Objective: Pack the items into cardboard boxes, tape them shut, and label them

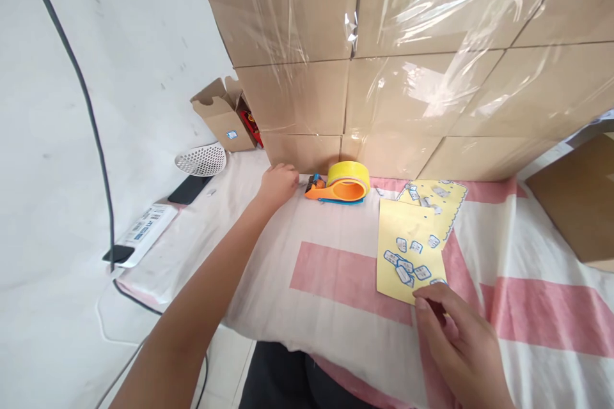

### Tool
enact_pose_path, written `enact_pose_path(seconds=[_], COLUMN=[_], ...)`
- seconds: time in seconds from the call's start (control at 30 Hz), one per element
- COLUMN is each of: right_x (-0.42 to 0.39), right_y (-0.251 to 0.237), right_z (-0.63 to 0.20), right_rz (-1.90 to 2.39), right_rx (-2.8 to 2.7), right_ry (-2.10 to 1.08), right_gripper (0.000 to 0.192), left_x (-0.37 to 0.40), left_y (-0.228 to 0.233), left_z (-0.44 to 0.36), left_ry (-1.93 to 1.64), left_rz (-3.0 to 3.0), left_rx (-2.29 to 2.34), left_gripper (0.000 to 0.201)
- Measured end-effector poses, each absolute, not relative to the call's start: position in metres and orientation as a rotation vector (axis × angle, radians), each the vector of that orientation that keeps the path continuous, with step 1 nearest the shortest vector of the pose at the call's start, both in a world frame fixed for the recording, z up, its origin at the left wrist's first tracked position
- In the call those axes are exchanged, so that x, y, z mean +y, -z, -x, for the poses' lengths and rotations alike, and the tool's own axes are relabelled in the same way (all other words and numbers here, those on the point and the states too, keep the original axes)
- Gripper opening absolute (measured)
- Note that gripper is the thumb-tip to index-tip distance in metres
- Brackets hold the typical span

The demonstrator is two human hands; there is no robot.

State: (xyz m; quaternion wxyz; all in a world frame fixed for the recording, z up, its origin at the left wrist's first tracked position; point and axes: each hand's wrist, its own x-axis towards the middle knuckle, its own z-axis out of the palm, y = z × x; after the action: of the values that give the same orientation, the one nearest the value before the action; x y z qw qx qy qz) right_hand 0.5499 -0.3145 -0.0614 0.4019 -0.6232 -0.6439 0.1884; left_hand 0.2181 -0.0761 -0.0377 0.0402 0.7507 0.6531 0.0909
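Observation:
Far out on the cloth, my left hand (pixel 279 182) lies palm down with its fingers against the foot of the cardboard boxes (pixel 307 153). Just right of it sits an orange tape dispenser (pixel 316 192) with a roll of yellow tape (pixel 349 169). My right hand (pixel 458 345) is closed, thumb and forefinger pinched at the near edge of a yellow sheet (pixel 388 230). Several small blue-edged paper labels (pixel 422 273) lie loose on this sheet. Behind it is a second yellow sheet (pixel 453 201) with a scalloped edge and more paper scraps.
Stacked boxes under clear film form a wall ahead. To the left are a small open carton (pixel 218 118), a white perforated scoop-like piece (pixel 201 160), a black phone (pixel 190 190) and a white box (pixel 148 233). A dark cable (pixel 91 108) hangs there. Another carton (pixel 580 198) stands right.

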Motion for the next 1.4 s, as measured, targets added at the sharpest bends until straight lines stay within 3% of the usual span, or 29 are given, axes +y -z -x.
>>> enact_pose_path(seconds=[0.1,0.23,0.37,0.67,0.77,0.9,1.1,1.23,1.33,1.4], right_x=[-0.315,-0.315,-0.315,-0.311,-0.310,-0.309,-0.311,-0.312,-0.312,-0.313], right_y=[0.061,0.059,0.058,0.057,0.053,0.052,0.055,0.054,0.052,0.051], right_z=[-0.550,-0.548,-0.547,-0.552,-0.550,-0.548,-0.552,-0.554,-0.554,-0.553], right_rz=[1.578,1.582,1.593,1.493,1.447,1.461,1.460,1.464,1.446,1.429], right_rx=[-1.640,-1.644,-1.630,-1.727,-1.766,-1.759,-1.683,-1.692,-1.718,-1.722], right_ry=[-0.473,-0.485,-0.496,-0.426,-0.458,-0.469,-0.544,-0.541,-0.517,-0.517], right_gripper=[0.018,0.018,0.019,0.012,0.012,0.015,0.016,0.017,0.017,0.017], left_x=[-0.070,-0.063,-0.053,-0.089,-0.116,-0.122,-0.078,-0.069,-0.079,-0.091], left_y=[0.042,0.043,0.045,0.020,0.003,0.001,0.013,0.015,0.011,0.006], left_z=[-0.216,-0.218,-0.225,-0.209,-0.245,-0.346,-0.472,-0.494,-0.477,-0.450], left_ry=[-0.210,-0.245,-0.306,-0.642,-0.737,-0.462,-0.245,-0.203,-0.261,-0.317], left_rz=[-2.276,-2.231,-2.174,-1.880,-1.877,-2.015,-2.141,-2.163,-2.195,-2.203], left_rx=[1.938,1.941,1.907,1.832,1.516,1.073,1.290,1.440,1.389,1.312], left_gripper=[0.014,0.028,0.022,0.022,0.028,0.023,0.014,0.021,0.011,0.022])
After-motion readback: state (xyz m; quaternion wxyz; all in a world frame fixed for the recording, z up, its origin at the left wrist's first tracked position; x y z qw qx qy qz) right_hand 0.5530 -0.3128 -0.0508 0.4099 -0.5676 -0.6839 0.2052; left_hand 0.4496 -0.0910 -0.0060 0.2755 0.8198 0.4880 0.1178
